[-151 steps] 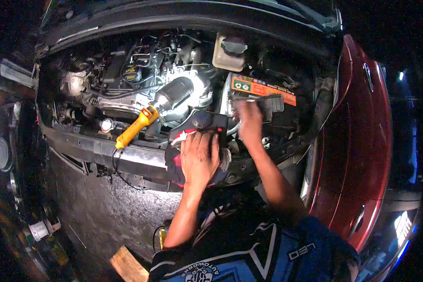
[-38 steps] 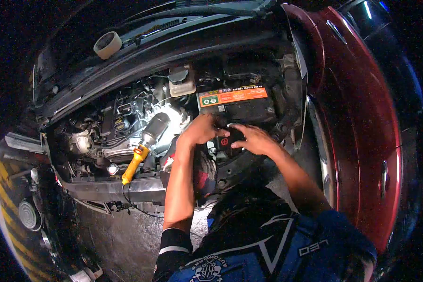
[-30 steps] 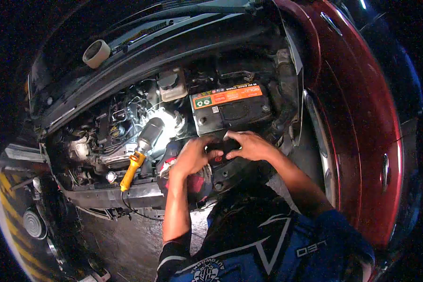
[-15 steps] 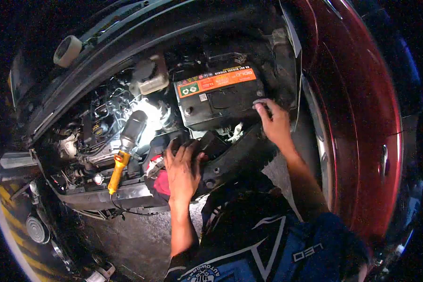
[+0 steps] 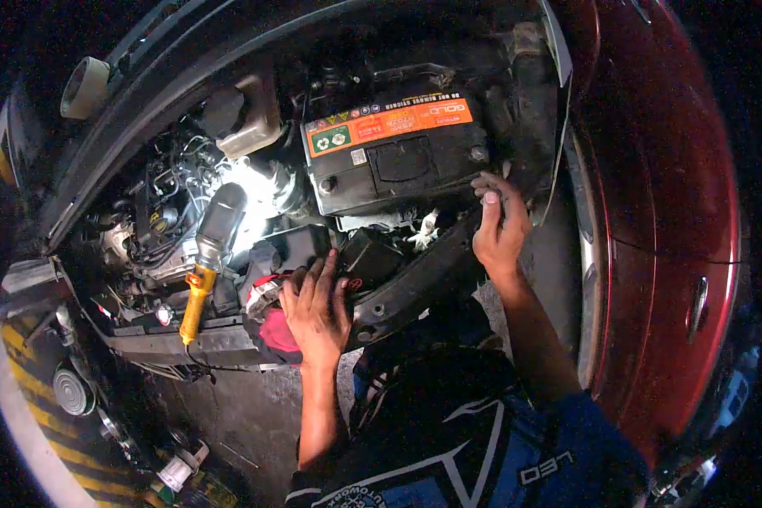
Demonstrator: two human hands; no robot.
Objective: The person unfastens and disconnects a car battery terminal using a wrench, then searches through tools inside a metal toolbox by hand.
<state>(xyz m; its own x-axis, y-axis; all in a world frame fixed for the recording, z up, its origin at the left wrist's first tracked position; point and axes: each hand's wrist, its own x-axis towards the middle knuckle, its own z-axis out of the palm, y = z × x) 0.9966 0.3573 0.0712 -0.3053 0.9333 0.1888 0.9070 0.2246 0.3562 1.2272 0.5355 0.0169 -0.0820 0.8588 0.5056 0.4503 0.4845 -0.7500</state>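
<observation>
One boxy black battery, your right hand by its edge, can't tell if gripping; left hand, well apart, loose over red-black cloth.

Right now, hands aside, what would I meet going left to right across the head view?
Pale ring-shaped roll, yellow-handled work lamp, orange-labelled black rectangular battery, glossy red car side.

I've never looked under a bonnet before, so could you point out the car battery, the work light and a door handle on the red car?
Car battery (image 5: 402, 161): head view, on its black top.
Work light (image 5: 208, 253): head view, on its metallic collar.
Door handle (image 5: 699, 305): head view, on its shiny grip.
</observation>
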